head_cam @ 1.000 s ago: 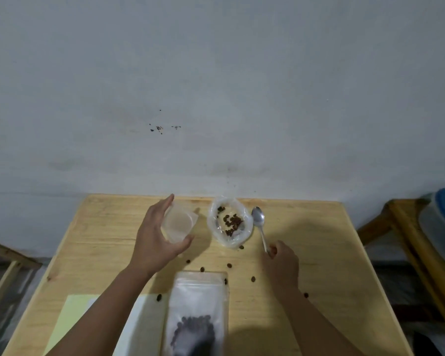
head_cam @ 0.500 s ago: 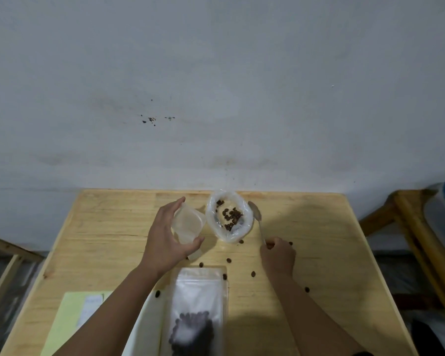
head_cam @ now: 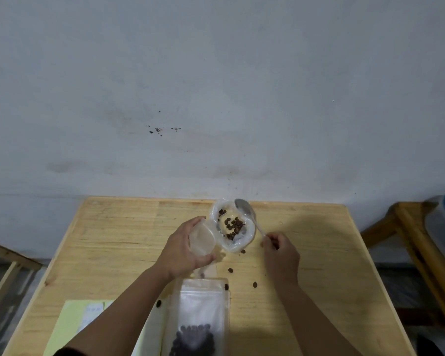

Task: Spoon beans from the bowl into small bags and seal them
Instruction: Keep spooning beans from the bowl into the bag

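Spoon [head_cam: 247, 214]: metal, thin handle; long axis runs from the bowl end at the far rim of the bowl down and right to the right hand; the scoop lies over the bowl's far-right edge.
Right hand [head_cam: 280, 255]: fingers curled, pinching the end of the spoon handle, just right of the bowl.
Bowl [head_cam: 249, 233]: clear, thin plastic with a crinkled rim, roughly oval, near the table's far edge; dark brown beans [head_cam: 233, 225] lie in a loose heap inside.
Left hand [head_cam: 184, 251]: thumb and fingers wrapped round a small bag.
Small bag [head_cam: 202, 240]: translucent, soft, its mouth turned toward the bowl and touching the bowl's left side.
Filled bag [head_cam: 199, 317]: flat, frosted plastic pouch lying lengthwise toward the viewer, dark beans gathered at its near end.
Stray beans [head_cam: 231, 270]: scattered on the wood between bowl and pouch.
Table [head_cam: 118, 240]: pale wood, visible grain; open surface to the left and right of the hands.
Paper [head_cam: 70, 325]: pale green sheet at the near left corner.
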Tool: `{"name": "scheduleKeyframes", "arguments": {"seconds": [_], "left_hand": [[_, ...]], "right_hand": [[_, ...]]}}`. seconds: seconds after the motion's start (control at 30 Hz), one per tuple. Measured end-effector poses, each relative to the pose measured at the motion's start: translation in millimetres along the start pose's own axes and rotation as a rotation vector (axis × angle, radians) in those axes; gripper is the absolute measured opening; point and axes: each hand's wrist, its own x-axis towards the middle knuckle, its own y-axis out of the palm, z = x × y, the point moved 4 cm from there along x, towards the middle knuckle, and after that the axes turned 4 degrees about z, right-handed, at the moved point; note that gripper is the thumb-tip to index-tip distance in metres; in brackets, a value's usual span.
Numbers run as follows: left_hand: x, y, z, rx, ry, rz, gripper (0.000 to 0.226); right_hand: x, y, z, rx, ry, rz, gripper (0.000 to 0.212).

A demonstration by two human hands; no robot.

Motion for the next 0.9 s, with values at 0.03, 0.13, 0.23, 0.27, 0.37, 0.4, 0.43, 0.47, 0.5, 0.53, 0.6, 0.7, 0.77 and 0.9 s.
{"name": "scheduleKeyframes", "arguments": {"seconds": [0.03, 0.13, 0.23, 0.27, 0.37, 0.4, 0.43, 0.47, 0.5, 0.53, 0.6, 0.7, 0.77, 0.9], "left_hand": [[2, 2, 1, -0.013, -0.020, 0.032, 0.107], [10, 5, 5, -0.034, -0.061, 0.111, 0.116], [21, 9, 9, -0.045, -0.100, 0.172, 0.114], [25, 11, 9, -0.044, -0.108, 0.190, 0.109], [37, 16, 10, -0.035, -0.121, 0.223, 0.092], [40, 17, 10, -0.037, -0.126, 0.226, 0.090], [43, 18, 10, -0.038, -0.131, 0.230, 0.088], [46, 19, 10, -0.042, -0.137, 0.233, 0.086], [48, 19, 10, -0.047, -0.141, 0.236, 0.084], [49, 19, 10, -0.056, -0.142, 0.232, 0.083], [51, 18, 11, -0.074, -0.141, 0.213, 0.080], [50, 16, 14, -0.130, -0.137, 0.187, 0.077], [46, 13, 14, -0.156, -0.130, 0.165, 0.073], [39, 8, 14, -0.185, -0.105, 0.107, 0.068]], "right_hand": [[0, 2, -1, -0.019, 0.000, 0.028, 0.009], [2, 7, -5, -0.068, 0.021, 0.083, 0.010], [5, 10, -8, -0.081, 0.044, 0.107, 0.010], [6, 11, -9, -0.083, 0.045, 0.112, 0.010], [9, 14, -11, -0.088, 0.043, 0.115, 0.009], [10, 15, -11, -0.087, 0.042, 0.117, 0.009], [11, 16, -12, -0.086, 0.043, 0.120, 0.009], [12, 18, -12, -0.085, 0.042, 0.125, 0.009], [12, 19, -12, -0.087, 0.037, 0.131, 0.009], [12, 20, -12, -0.097, 0.026, 0.136, 0.009], [13, 22, -13, -0.117, 0.010, 0.142, 0.009], [13, 23, -12, -0.135, 0.002, 0.151, 0.010], [13, 24, -8, -0.165, -0.015, 0.146, 0.011], [13, 27, 0, -0.237, -0.054, 0.111, 0.015]]}}
